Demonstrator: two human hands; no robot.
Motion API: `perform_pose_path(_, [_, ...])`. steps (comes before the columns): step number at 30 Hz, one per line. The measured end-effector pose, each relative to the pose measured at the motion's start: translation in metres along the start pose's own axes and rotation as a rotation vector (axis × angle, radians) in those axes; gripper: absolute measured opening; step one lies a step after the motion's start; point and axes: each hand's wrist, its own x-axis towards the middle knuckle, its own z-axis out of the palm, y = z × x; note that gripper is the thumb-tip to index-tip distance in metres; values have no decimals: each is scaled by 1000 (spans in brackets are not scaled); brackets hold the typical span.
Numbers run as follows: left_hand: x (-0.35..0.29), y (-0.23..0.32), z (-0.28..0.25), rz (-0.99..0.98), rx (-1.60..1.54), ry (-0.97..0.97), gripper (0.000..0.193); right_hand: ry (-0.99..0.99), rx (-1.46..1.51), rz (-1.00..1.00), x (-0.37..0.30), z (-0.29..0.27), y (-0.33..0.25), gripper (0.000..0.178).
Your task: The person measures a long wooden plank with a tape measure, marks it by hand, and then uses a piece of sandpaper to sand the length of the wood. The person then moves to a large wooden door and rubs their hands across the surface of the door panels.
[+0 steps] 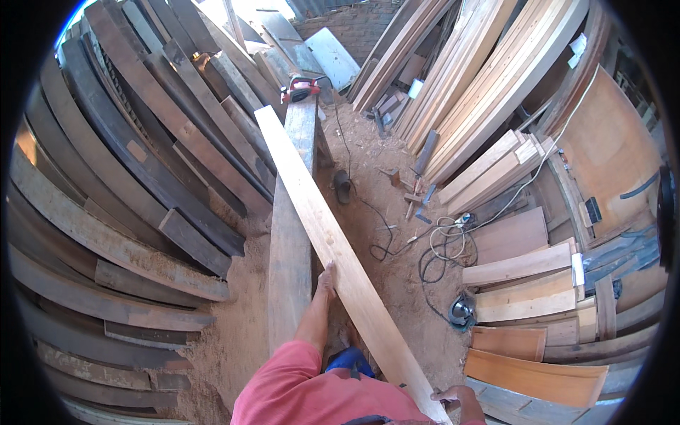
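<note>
A long pale wooden plank (347, 269) slants from the far left down to my right side. Its far part lies across the long wooden bench (287, 283), and its near end is by my waist. My left hand (326, 280) grips the plank's left edge around mid-length, its thumb on the upper face. At the near end my right hand (459, 398) holds the plank's right edge, thumb on top and fingers partly hidden underneath. A red power tool (300, 90), perhaps a planer, sits on the far end of the bench.
Dark boards (134, 149) lean in rows along the left. Pale planks (489, 78) stand stacked at the far right. Black cable (425, 265) coils over the sawdust-covered floor (404, 312), near a grey power tool (462, 312). A dark sandal (342, 187) lies beside the bench.
</note>
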Motion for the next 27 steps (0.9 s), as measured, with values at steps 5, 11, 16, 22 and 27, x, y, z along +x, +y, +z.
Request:
perform_pose_path(5, [-14, 1, 3, 58, -39, -36, 52, 81, -23, 26, 33, 9, 9, 76])
perform_pose_path(11, [-65, -29, -15, 16, 101, 9, 44, 307, -106, 0, 56, 38, 13, 72])
perform_pose_path(16, [-103, -48, -33, -30, 162, -114, 47, 527, -200, -14, 58, 57, 21, 69])
perform_pose_path(22, [-133, -42, -3, -9, 86, -159, 44, 783, -492, -53, 85, 49, 54, 67])
perform_pose_path(27, [-154, 4, 18, 185, -21, -266, 53, 841, -602, -77, 63, 21, 13, 69])
